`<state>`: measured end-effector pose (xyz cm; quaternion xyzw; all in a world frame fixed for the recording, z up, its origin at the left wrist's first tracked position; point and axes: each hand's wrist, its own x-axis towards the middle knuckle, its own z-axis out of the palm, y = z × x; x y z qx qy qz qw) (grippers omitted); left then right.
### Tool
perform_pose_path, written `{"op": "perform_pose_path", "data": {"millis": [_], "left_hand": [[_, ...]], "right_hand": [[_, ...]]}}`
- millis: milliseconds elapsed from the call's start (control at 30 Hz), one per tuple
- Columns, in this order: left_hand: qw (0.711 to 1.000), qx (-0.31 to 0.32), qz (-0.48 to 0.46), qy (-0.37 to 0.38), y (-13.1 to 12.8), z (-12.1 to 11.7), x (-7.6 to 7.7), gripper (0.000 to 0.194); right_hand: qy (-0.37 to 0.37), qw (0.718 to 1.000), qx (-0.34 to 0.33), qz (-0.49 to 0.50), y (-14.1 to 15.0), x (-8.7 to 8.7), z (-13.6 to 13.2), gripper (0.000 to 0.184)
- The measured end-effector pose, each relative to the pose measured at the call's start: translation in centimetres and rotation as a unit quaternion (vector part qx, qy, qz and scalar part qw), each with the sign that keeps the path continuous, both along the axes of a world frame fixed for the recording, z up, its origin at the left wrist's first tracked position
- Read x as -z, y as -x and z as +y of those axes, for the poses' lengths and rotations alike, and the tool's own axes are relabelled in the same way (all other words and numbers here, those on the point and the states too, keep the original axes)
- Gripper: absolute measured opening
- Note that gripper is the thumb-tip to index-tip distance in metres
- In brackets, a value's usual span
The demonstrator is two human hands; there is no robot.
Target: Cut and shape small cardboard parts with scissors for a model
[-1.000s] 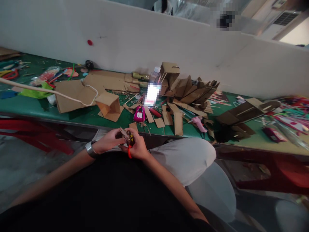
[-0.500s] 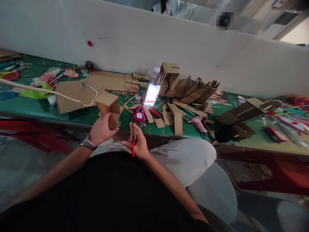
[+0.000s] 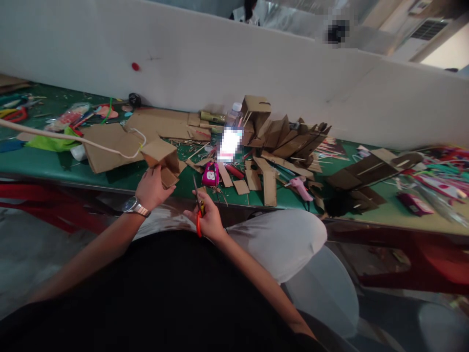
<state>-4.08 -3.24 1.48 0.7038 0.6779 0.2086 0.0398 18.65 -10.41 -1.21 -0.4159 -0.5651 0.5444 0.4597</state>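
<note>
- Left hand (image 3: pixel 151 189) is clamped on a small folded cardboard piece (image 3: pixel 169 178), fingers at the back and thumb round the near side, as far as I can tell.
- That piece is right up by the open-sided cardboard box (image 3: pixel 159 150), near the front edge of the green counter (image 3: pixel 120 182). Looks like they're touching, but I can't tell if the small one is tucked inside or just against it.
- Right hand (image 3: pixel 211 218) is closed around the orange-handled scissors (image 3: pixel 199 224), blades pointing up and away from me, held above my lap just short of the counter. Can't really tell if the blades are fully shut.
- So the step in hand, I'd say: left does the placing or fitting of the little piece at the box, right just parks the scissors.
- IMO the next move calls for a light, steady left grip, since thin card probably creases if you squeeze it, and those blade tips kept clear of my other fingers.
- Pink pouch (image 3: pixel 210 175) is just beyond the scissors, lit-up phone (image 3: pixel 230 144) behind it, clear bottle (image 3: pixel 234 116) behind that.
- Pink glue gun (image 3: pixel 301 188) is off to the right, past some loose cardboard strips (image 3: pixel 270 187). Yeah, messy bench, I know lol.
</note>
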Motion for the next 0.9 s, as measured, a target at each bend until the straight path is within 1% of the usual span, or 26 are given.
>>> {"op": "perform_pose_path", "data": {"millis": [67, 167, 233, 300, 367, 400, 533, 667, 800, 900], "left_hand": [[1.0, -0.014, 0.02, 0.001, 0.2, 0.5, 0.0, 0.085], [0.999, -0.021, 0.036, -0.003, 0.3, 1.4, 0.1, 0.082], [0.999, -0.028, 0.038, -0.008, 0.3, 1.9, 0.3, 0.081], [0.999, -0.036, 0.037, -0.017, 0.3, 2.2, 0.6, 0.081], [0.998, -0.042, 0.031, -0.028, 0.3, 2.3, 0.9, 0.082], [0.998, -0.043, 0.025, -0.034, 0.2, 2.4, 0.9, 0.083], [0.997, -0.038, -0.005, -0.06, 0.2, 2.6, 1.2, 0.086], [0.997, -0.03, -0.015, -0.075, 0.1, 3.0, 1.6, 0.081], [0.997, -0.025, -0.015, -0.077, -0.1, 3.4, 2.0, 0.075], [0.996, -0.019, -0.022, -0.081, -0.2, 3.5, 2.2, 0.073]], "right_hand": [[0.025, 0.999, 0.014, -0.014, 0.1, 0.6, 0.4, 0.079], [0.054, 0.997, 0.007, -0.052, 0.2, 1.2, 0.7, 0.077], [0.054, 0.995, 0.002, -0.084, 0.2, 1.2, 0.7, 0.07], [0.043, 0.993, -0.006, -0.114, 0.3, 0.9, 0.5, 0.06], [0.034, 0.991, -0.014, -0.127, 0.3, 0.7, 0.2, 0.051], [0.031, 0.991, -0.018, -0.127, 0.3, 0.6, 0.2, 0.049], [0.013, 0.991, -0.021, -0.134, 0.3, 0.8, 0.1, 0.058], [-0.01, 0.986, -0.02, -0.163, 0.0, 0.7, 0.1, 0.064], [-0.063, 0.978, 0.003, -0.197, -0.8, -0.2, 0.2, 0.066], [-0.098, 0.975, 0.0, -0.2, -1.7, -1.5, 0.6, 0.061]]}}
